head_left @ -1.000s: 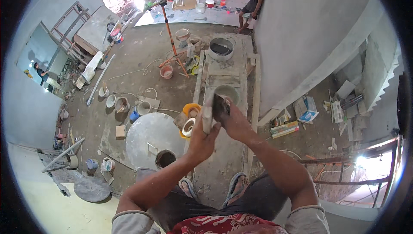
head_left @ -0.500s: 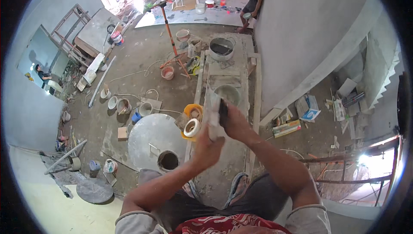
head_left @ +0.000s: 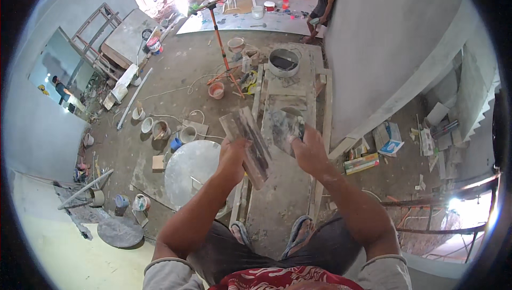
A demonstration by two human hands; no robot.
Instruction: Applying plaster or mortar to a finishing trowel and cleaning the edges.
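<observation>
My left hand is closed around a long rectangular plastering trowel, its flat face streaked with grey plaster and tilted up. In my right hand is a broad, roughly square putty knife with a dark grip and smeared grey patches on its blade. The two tools are held apart, side by side above the plank platform. Behind the putty knife, a round bucket is mostly hidden.
My sandalled feet stand on the platform. A large basin sits at its far end. On the floor to the left are a round metal disc, several buckets and an orange tripod. A person leans on the right wall.
The two tools, earlier close together and seen edge-on, have come apart. The left one now shows its flat face, moved left; the right hand has shifted right. The view has swung slightly.
</observation>
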